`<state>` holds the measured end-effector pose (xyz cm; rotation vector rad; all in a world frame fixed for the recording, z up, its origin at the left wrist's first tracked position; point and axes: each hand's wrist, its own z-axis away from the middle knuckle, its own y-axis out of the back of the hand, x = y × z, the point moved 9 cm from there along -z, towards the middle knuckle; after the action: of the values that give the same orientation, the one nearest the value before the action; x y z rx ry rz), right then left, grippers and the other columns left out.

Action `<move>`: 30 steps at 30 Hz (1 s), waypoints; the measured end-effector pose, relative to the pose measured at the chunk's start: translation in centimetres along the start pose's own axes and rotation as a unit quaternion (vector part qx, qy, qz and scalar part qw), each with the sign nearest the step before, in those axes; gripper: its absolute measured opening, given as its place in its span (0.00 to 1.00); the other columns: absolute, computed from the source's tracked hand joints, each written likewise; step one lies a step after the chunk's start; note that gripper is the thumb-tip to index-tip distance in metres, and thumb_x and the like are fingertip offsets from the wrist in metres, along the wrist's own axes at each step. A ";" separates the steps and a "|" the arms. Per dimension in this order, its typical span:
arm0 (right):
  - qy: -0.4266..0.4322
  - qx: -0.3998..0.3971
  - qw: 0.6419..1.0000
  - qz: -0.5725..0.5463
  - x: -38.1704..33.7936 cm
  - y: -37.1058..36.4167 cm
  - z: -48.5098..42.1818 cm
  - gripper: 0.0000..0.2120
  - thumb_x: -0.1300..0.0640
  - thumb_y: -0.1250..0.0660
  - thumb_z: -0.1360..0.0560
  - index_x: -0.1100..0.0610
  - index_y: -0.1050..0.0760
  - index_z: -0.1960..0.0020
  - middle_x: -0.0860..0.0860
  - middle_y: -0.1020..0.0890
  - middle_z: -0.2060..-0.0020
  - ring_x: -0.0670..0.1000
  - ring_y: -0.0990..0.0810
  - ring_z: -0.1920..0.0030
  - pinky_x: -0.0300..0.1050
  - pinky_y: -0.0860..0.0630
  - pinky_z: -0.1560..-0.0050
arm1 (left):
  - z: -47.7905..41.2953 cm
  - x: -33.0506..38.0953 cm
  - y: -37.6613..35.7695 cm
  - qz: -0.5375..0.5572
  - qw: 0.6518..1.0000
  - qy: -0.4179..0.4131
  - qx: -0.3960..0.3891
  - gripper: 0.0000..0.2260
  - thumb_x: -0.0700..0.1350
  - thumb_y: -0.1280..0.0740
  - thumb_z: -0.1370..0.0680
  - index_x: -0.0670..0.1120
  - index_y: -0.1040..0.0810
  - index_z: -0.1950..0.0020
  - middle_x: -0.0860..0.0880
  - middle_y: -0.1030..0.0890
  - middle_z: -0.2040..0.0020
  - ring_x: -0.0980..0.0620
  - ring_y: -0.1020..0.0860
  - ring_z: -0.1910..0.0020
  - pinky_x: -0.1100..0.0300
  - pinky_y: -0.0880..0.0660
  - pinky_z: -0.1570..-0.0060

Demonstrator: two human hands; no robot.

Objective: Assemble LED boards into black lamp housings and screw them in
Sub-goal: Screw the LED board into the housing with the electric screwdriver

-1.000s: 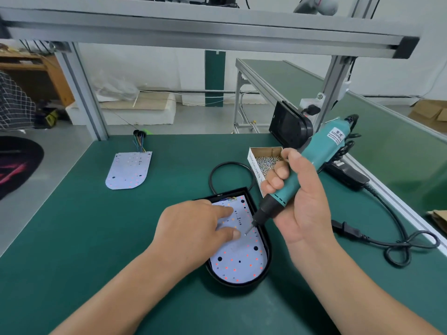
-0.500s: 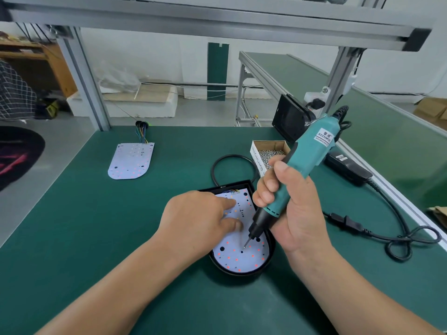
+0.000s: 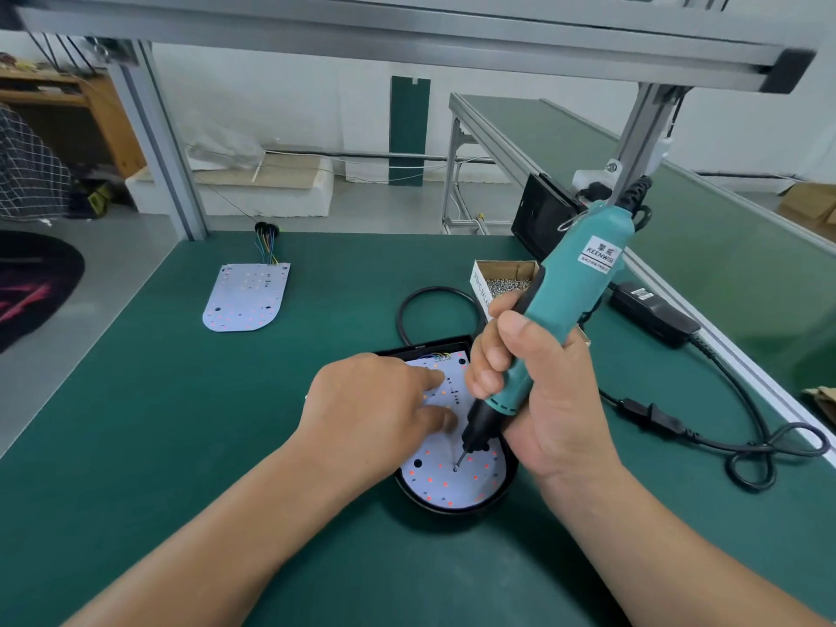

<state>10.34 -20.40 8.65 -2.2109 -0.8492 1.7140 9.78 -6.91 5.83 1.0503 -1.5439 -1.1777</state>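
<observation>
While left hand [image 3: 366, 411] presses LED board [image 3: 445, 486] with straight fingers [image 3: 429, 378], right hand [image 3: 547, 400] grips screwdriver [image 3: 574, 287]

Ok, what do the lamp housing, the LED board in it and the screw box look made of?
Lamp housing: likely moulded plastic, black, slight sheen on its rim.
LED board: thin rigid sheet, matte white coating with red dots; core unclear.
Screw box: cardboard, raw brown inside, printed white outside.

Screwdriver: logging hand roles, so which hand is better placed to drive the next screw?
Right. The right hand grips the screwdriver, its tip down on the LED board; the left hand only presses that board.
</observation>
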 end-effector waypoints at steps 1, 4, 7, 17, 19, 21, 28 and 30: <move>0.001 -0.008 1.000 0.000 -0.1 -0.2 0.1 0.04 0.57 0.31 0.24 0.55 0.22 0.50 0.51 0.29 0.69 0.51 0.30 0.72 0.44 0.30 0.69 | 0.0 0.0 0.0 -0.001 1.000 -0.003 0.000 0.18 0.70 0.40 0.22 0.58 0.21 0.45 0.51 0.23 0.61 0.49 0.22 0.53 0.55 0.23 0.60; 0.006 -0.051 0.999 0.005 -0.3 -1.0 0.4 0.06 0.59 0.32 0.24 0.56 0.21 0.48 0.52 0.29 0.70 0.51 0.29 0.73 0.44 0.29 0.68 | 0.0 0.2 -0.1 -0.009 1.000 -0.008 -0.006 0.19 0.71 0.41 0.22 0.62 0.21 0.41 0.52 0.22 0.60 0.50 0.21 0.53 0.55 0.23 0.59; 0.007 -0.103 0.994 0.023 -0.3 -2.2 0.7 0.09 0.60 0.32 0.25 0.55 0.19 0.46 0.51 0.27 0.70 0.51 0.28 0.73 0.44 0.28 0.67 | 0.1 0.2 0.1 -0.017 1.000 -0.008 0.007 0.18 0.69 0.41 0.22 0.61 0.20 0.43 0.52 0.22 0.61 0.51 0.22 0.55 0.55 0.22 0.58; -0.029 -0.181 0.981 0.060 0.6 -4.1 1.2 0.06 0.62 0.31 0.29 0.52 0.22 0.55 0.52 0.28 0.72 0.51 0.31 0.73 0.44 0.32 0.66 | 0.3 1.3 2.5 -0.052 0.984 -0.061 0.162 0.22 0.57 0.39 0.34 0.55 0.54 0.71 0.55 0.48 0.80 0.61 0.57 0.76 0.70 0.56 0.73; -0.032 -0.196 0.979 0.056 0.8 -4.3 1.2 0.06 0.62 0.30 0.28 0.52 0.22 0.54 0.52 0.28 0.72 0.51 0.30 0.73 0.43 0.32 0.67 | 0.2 1.6 2.3 -0.071 0.979 -0.076 0.177 0.27 0.56 0.33 0.37 0.53 0.55 0.70 0.55 0.43 0.81 0.62 0.58 0.75 0.70 0.55 0.75; -0.036 -0.202 0.977 0.051 0.8 -4.3 1.1 0.06 0.61 0.28 0.28 0.53 0.21 0.52 0.51 0.27 0.72 0.51 0.30 0.73 0.43 0.31 0.66 | 0.0 1.3 2.1 -0.078 0.983 -0.064 0.153 0.26 0.56 0.32 0.36 0.53 0.53 0.71 0.54 0.44 0.81 0.62 0.57 0.76 0.70 0.56 0.75; 0.013 -0.170 0.984 0.059 -0.7 -2.9 0.6 0.18 0.47 0.21 0.26 0.57 0.20 0.44 0.51 0.24 0.70 0.53 0.25 0.70 0.45 0.27 0.63 | -0.4 0.4 -0.2 -0.070 0.997 -0.012 0.033 0.21 0.68 0.49 0.25 0.57 0.24 0.52 0.52 0.26 0.68 0.55 0.30 0.68 0.59 0.39 0.72; 0.042 -0.180 0.981 0.064 -1.3 -3.0 0.7 0.17 0.48 0.22 0.25 0.57 0.20 0.43 0.51 0.23 0.68 0.53 0.25 0.69 0.46 0.28 0.62 | -0.4 0.5 -0.1 -0.075 0.997 -0.007 0.026 0.20 0.69 0.45 0.23 0.56 0.24 0.50 0.52 0.26 0.67 0.52 0.28 0.64 0.58 0.38 0.71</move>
<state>8.53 -18.82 11.02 -2.6025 -1.0900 1.6118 10.06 -7.45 5.87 1.2128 -1.5336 -1.2548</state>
